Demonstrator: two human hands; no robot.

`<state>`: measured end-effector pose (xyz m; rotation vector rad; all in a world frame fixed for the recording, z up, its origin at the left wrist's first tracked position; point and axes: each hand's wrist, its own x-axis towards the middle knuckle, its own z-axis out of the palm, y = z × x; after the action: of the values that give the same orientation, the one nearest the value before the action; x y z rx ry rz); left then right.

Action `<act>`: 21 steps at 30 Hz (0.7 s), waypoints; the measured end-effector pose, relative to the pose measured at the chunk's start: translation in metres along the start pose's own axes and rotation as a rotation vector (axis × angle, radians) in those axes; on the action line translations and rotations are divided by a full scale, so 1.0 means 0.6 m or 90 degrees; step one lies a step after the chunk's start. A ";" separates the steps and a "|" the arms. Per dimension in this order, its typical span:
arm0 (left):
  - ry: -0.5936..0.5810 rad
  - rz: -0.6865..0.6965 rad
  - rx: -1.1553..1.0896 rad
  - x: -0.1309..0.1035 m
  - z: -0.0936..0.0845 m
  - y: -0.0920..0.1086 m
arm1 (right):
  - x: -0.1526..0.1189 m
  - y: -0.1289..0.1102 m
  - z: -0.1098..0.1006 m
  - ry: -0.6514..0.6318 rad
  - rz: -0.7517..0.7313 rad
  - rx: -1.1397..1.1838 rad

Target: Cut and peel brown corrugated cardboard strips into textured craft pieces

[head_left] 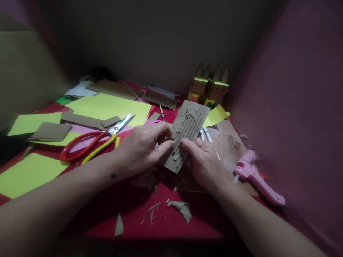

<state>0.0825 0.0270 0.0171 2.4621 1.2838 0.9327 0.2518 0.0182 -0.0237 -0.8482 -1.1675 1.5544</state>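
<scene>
A strip of corrugated cardboard (191, 119), its ridges partly bared and torn, is held tilted above the red table. My right hand (202, 157) grips its lower right edge, thumb on top and fingers behind. At its left edge is my left hand (151, 142), thumb and index finger bent close together against the cardboard; whether they pinch a scrap is too small to tell. Torn paper bits (183, 210) and thin shreds (152, 210) lie on the red cloth (198, 228) below the hands.
Scissors (115, 130) with red and yellow handles lie open at left among yellow sheets (109, 107) and cardboard pieces (50, 131). At right, a pink glue gun (257, 176) rests by a brown board (227, 142). A small cardboard model (209, 87) stands at the back.
</scene>
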 end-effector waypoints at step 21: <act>-0.167 0.155 -0.044 -0.003 -0.021 -0.014 | 0.012 -0.016 -0.017 0.191 -0.093 -0.084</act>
<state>0.0681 0.0293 0.0225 2.6192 0.8684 0.6599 0.2616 0.0286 -0.0174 -1.0203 -1.0928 1.1945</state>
